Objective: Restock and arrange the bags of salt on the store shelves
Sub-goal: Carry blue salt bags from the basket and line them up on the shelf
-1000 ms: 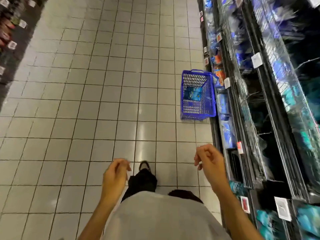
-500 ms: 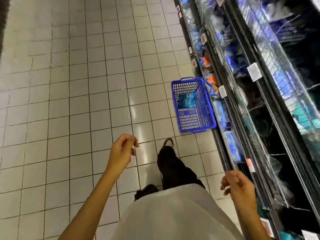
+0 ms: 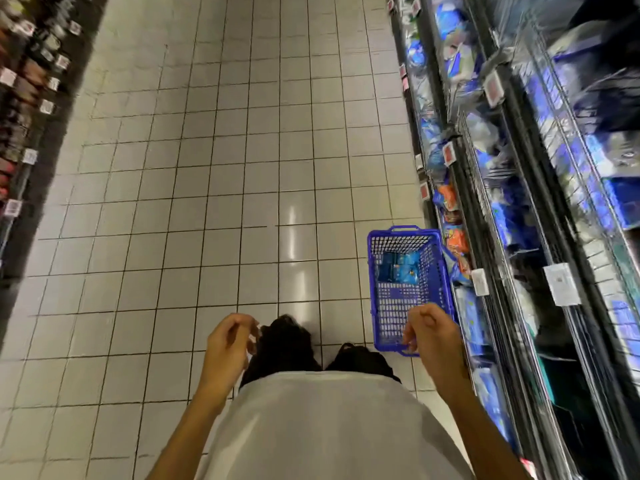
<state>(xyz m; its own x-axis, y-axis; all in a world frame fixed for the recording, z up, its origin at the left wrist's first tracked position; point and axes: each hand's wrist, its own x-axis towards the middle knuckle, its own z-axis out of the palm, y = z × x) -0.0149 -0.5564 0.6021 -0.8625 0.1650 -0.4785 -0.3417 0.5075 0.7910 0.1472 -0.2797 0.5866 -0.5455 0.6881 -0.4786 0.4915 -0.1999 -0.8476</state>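
With both the left hand [image 3: 230, 341] and right hand [image 3: 433, 329] loosely curled and carrying nothing, a foot could clip the blue basket [image 3: 375, 271] at one o'clock, spilling its salt bags [image 3: 398, 268] beside the shelves [image 3: 498, 237].

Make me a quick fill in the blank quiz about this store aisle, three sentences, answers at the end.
1. The blue basket stands on the tiled ____.
2. Inside it lie blue bags, at its ____ end from the person.
3. The left hand and right hand both hold ____.

Missing words: floor; far; nothing
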